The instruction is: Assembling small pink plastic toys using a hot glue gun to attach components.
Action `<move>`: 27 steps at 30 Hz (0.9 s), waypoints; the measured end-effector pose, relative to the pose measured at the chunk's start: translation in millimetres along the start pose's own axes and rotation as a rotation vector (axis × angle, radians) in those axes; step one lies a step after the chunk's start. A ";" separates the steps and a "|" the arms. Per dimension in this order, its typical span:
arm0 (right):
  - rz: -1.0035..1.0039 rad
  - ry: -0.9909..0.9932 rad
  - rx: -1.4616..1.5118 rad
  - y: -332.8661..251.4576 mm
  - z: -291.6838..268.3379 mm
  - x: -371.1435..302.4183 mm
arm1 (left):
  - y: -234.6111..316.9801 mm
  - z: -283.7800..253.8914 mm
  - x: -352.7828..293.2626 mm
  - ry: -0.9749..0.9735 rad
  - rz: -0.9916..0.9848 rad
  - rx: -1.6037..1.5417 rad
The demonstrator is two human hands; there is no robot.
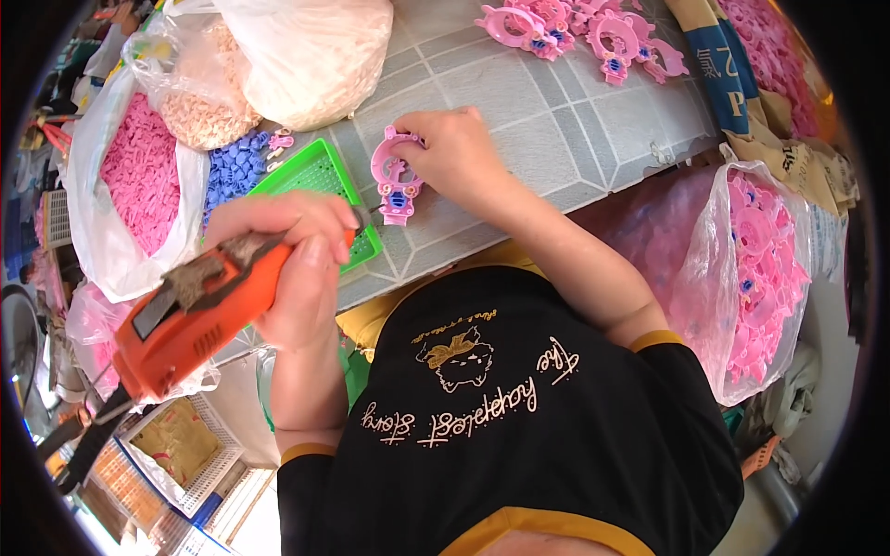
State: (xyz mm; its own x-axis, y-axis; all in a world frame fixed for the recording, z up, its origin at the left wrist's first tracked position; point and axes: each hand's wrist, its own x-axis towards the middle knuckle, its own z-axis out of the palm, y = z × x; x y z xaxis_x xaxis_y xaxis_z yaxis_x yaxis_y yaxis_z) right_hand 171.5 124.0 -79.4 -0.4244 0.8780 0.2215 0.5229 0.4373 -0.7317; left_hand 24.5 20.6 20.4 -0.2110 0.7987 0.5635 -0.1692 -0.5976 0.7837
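Observation:
My left hand (295,250) is wrapped around an orange electric screwdriver (199,320), whose cord trails down to the lower left. The dark front end of the screwdriver points toward a pink plastic toy piece (397,199), with a gap between them. This piece lies on the grey tiled-pattern tabletop (482,97), with a ring at its far end and a blue part near its front end. My right hand (450,153) pinches the ring part from the right side. Some of the ring is hidden under my fingers.
A green basket (375,243) stands beside the piece, blue parts (236,165) to its left. Bags of pink parts (141,171) and pale parts (311,56) stand further left and behind. Similar pink pieces (612,37) lie at the back; a clear bag (718,278) of them sits right.

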 end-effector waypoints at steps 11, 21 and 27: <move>-0.009 0.050 0.009 -1.2 -1.3 -0.6 | -30.6 13.3 7.0 -0.094 -0.072 -0.056; -0.034 0.054 0.015 0.2 0.5 -0.3 | -43.1 9.3 3.7 -0.158 -0.151 -0.018; -0.042 0.058 0.032 1.9 1.3 -1.1 | -37.4 17.1 3.4 -0.143 -0.239 0.133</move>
State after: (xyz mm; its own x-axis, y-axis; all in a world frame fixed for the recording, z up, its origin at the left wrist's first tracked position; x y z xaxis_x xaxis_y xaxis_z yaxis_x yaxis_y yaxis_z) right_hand 172.0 123.6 -81.9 -0.4016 0.8691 0.2886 0.4809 0.4683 -0.7412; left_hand 46.6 46.8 -2.5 -0.0412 0.9228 0.3830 -0.0678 -0.3850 0.9204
